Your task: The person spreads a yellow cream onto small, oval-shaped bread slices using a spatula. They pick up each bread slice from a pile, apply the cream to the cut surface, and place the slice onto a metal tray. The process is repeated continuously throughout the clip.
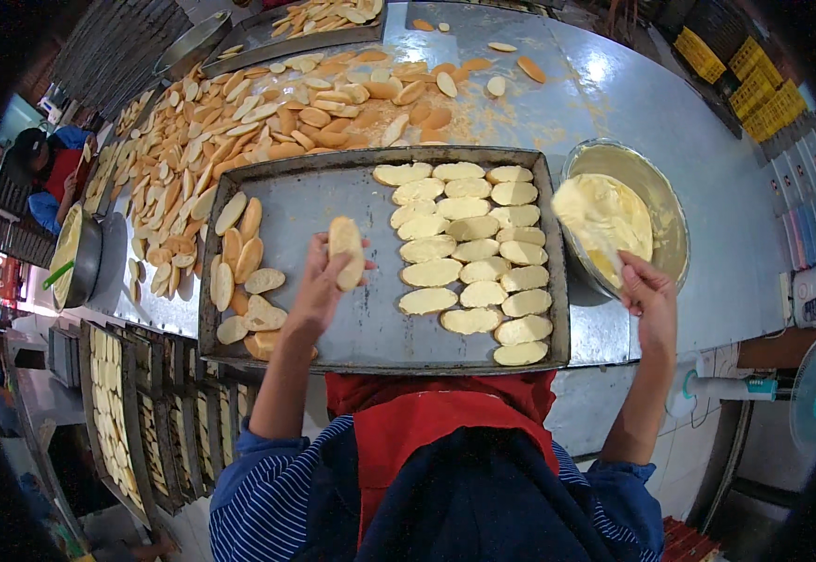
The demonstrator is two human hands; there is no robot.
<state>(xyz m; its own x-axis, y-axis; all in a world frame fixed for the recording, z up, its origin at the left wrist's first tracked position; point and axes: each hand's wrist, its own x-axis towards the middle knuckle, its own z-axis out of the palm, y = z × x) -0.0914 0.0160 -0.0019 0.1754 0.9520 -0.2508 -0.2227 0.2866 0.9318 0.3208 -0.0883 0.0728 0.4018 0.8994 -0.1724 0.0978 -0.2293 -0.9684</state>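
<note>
My left hand is closed around a slice of bread, an oval piece held above the bare left-middle of a metal baking tray. Rows of cream-coated bread slices lie on the tray's right half. Uncoated bread slices are gathered along its left side. At the right, my right hand grips the handle of a spatula over the near side of a metal bowl. Pale yellow cream fills part of the bowl and hides the spatula's blade.
Loose bread slices heap across the metal table beyond and left of the tray. Another tray of slices stands at the far side. At far left sits a second bowl, near a person. Filled trays stand lower left.
</note>
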